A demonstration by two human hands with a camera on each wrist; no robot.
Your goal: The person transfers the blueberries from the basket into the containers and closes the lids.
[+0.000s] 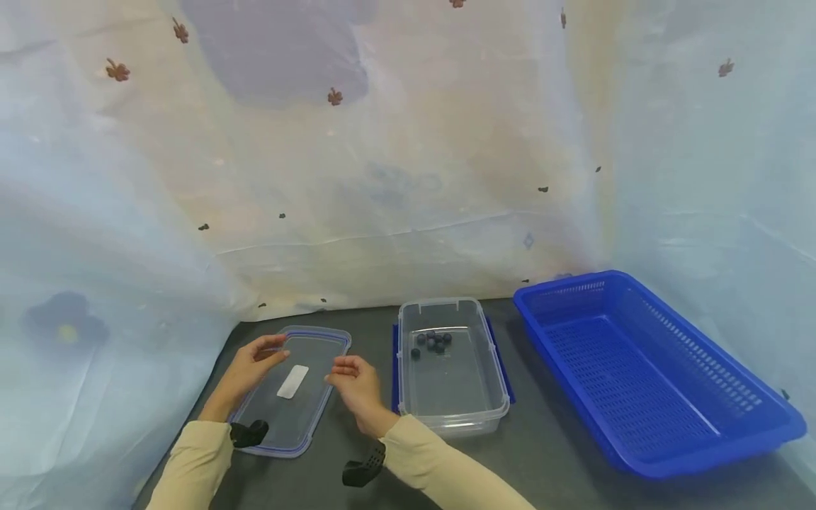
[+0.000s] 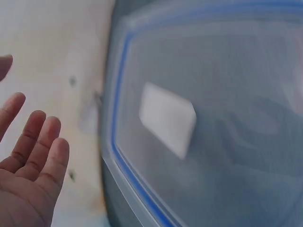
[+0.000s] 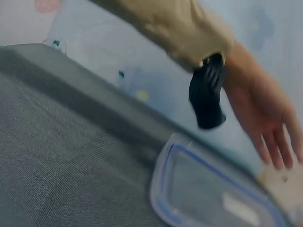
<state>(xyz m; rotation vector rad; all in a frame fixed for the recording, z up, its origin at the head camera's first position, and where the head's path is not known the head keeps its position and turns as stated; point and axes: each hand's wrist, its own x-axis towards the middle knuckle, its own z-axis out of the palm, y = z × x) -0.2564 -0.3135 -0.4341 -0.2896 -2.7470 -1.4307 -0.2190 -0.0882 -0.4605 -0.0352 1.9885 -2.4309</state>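
Note:
A clear lid [image 1: 306, 418] with a blue seal and a white label [image 1: 292, 382] lies flat on the grey tabletop. Above its left part hovers my left hand [image 1: 251, 365], fingers loosely extended and holding nothing; its palm side [image 2: 28, 189] shows in the left wrist view. My right hand [image 1: 360, 389] is over the lid's right side, fingers loosely bent, with nothing visible in it. To the right stands a clear plastic container [image 1: 455, 389] without its lid on, blue clips [image 1: 501, 361] hanging at its sides. Several dark round berries [image 1: 435, 342], like blueberries, lie inside.
A large blue perforated basket [image 1: 612, 382] stands at the right, with nothing in it. Patterned curtain [image 1: 408, 177] hangs behind the table and along both sides. Each wrist wears a black camera [image 1: 365, 467].

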